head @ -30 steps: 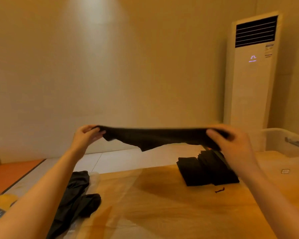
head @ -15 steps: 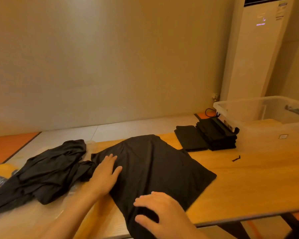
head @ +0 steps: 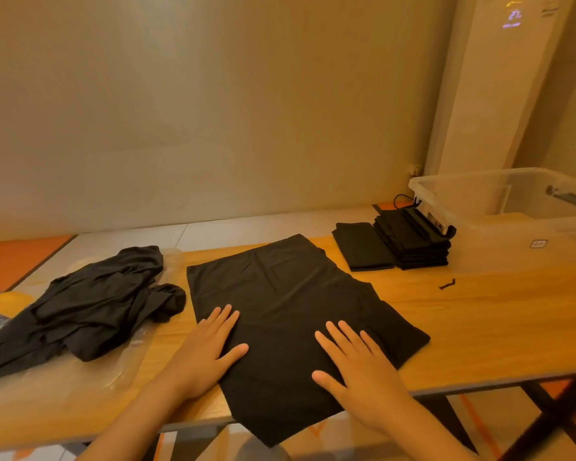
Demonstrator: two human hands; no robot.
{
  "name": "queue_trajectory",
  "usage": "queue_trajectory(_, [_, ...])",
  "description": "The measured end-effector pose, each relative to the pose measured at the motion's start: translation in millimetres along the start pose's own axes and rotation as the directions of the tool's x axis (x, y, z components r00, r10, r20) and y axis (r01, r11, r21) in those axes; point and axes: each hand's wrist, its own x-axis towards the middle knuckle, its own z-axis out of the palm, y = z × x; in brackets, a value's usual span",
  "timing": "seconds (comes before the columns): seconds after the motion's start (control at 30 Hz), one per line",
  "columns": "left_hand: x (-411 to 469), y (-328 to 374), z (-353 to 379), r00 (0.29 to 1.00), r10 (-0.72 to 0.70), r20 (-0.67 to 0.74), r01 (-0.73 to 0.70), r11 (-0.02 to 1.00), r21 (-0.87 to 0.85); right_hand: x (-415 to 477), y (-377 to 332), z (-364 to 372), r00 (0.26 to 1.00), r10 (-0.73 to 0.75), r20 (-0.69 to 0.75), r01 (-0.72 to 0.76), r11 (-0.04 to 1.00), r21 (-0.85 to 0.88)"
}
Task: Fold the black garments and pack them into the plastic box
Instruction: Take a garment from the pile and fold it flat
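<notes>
black garment (head: pixel 280 294) lowered from midair onto table (head: pixel 496 321), left hand (head: pixel 203 357) and right hand (head: pixel 363 371) now flat on it

The plastic box (head: pixel 453 207) is cut off at the right edge; the black scrap (head: pixel 447 283) is too small to identify.

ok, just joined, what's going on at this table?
A person is folding black garments. The left hand and right hand lie flat on one garment spread on the wooden table, its near corner hanging over the edge. An unfolded pile lies to the left; a folded stack sits at the right beside the clear plastic box, where no garment shows yet.
</notes>
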Motion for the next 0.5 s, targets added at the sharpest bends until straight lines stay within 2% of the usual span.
queue_trajectory(0.1, [-13,7,-3,1.0,-0.006,-0.006,0.005,0.999,-0.051,8,15,-13,0.999,-0.039,0.004,0.039,0.999,0.036])
queue_trajectory(0.2, [-34,15,-3,1.0,0.018,-0.004,-0.018,0.987,-0.162,14,29,-25,1.0,0.01,0.006,-0.01,1.0,0.009])
queue_trajectory(0.3, [-55,28,-2,0.999,0.045,0.007,-0.043,0.977,-0.209,1,8,-31,0.993,0.054,-0.105,-0.059,0.997,-0.044])
queue_trajectory(0.37, [-58,30,-5,0.998,0.038,-0.044,-0.045,0.984,-0.174,-18,-31,-31,0.991,-0.027,-0.129,0.031,0.999,0.034])
queue_trajectory(0.43, [-52,25,-9,0.992,-0.003,-0.124,-0.011,0.993,-0.118,-37,-72,-21,0.985,-0.164,-0.044,0.166,0.984,0.061])
queue_trajectory(0.5, [-44,20,-16,0.987,-0.041,-0.153,0.021,0.992,-0.128,-40,-94,-5,0.969,-0.233,0.083,0.235,0.972,-0.012])
